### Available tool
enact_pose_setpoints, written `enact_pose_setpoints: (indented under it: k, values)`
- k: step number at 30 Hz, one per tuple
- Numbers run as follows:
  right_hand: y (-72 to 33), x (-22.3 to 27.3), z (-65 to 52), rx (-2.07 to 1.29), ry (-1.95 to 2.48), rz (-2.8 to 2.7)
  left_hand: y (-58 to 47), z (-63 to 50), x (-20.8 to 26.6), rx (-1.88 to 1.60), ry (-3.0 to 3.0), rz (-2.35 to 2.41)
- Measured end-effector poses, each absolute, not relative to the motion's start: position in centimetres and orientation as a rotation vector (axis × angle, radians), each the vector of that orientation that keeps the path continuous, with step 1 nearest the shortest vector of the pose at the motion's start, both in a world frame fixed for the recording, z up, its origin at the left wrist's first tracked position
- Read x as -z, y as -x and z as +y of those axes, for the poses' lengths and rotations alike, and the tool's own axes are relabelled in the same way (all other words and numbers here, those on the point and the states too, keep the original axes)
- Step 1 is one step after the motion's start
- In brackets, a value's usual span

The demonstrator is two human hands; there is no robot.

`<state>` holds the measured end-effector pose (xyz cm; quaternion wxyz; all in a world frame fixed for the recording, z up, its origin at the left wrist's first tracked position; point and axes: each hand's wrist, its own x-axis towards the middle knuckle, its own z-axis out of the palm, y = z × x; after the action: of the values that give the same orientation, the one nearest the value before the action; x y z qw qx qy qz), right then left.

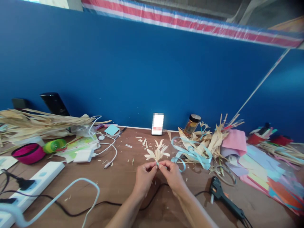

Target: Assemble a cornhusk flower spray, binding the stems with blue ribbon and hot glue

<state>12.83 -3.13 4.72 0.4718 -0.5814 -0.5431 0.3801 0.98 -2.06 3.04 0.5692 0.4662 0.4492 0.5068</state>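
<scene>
A pale flower made of dried husk strips point(157, 152) stands upright above the table, its narrow base pinched between both hands. My left hand point(144, 178) grips the base from the left with thumb and fingertips. From the right, my right hand point(173, 176) pinches the same base, the two hands nearly touching. A bit of light blue shows at the base between the fingertips; what it is I cannot make out. Right of the hands lies a curled light blue ribbon point(204, 160).
A black glue gun point(223, 198) lies at right, its cord crossing the table. Coloured paper point(261, 164), dried husks point(215, 139) and a lidded jar point(192, 125) are on the right. A power strip point(42, 180), charger point(83, 155) and husk pile point(42, 122) occupy the left. A blue partition point(142, 69) stands behind.
</scene>
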Motion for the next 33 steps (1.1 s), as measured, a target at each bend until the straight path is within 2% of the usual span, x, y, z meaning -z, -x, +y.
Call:
enact_pose_setpoints:
  k: [3,10,22,27,28,31,33]
  values:
    - [-13.9,-5.2,-3.2,-0.925,1.437,-1.451,-1.0,-2.2,-3.1,-1.232,-1.205,1.136]
    - [-15.6,-5.9,-3.6,-0.65,1.571,-1.747,-1.3,-2.4,-2.6,-1.179,-1.176,1.159]
    - [-21.3,-5.5,-3.4,-0.506,1.793,-1.831,0.1,-1.5,-2.3,-1.149,-0.934,1.153]
    - [-19.6,-8.5,-5.6,-0.164,1.751,-1.627,0.3,-1.4,-2.3,-1.149,-0.924,1.173]
    - [-18.6,-9.6,-6.7,-0.247,1.613,-1.65,0.3,-1.4,-2.2,-1.144,-0.918,1.175]
    - [-15.4,-12.4,-11.2,-0.815,1.092,-1.857,0.3,-1.3,-1.8,-1.134,-0.915,1.171]
    - [-13.8,-13.5,-14.4,-0.89,1.007,-1.9,0.2,-1.2,-1.5,-1.142,-0.926,1.165]
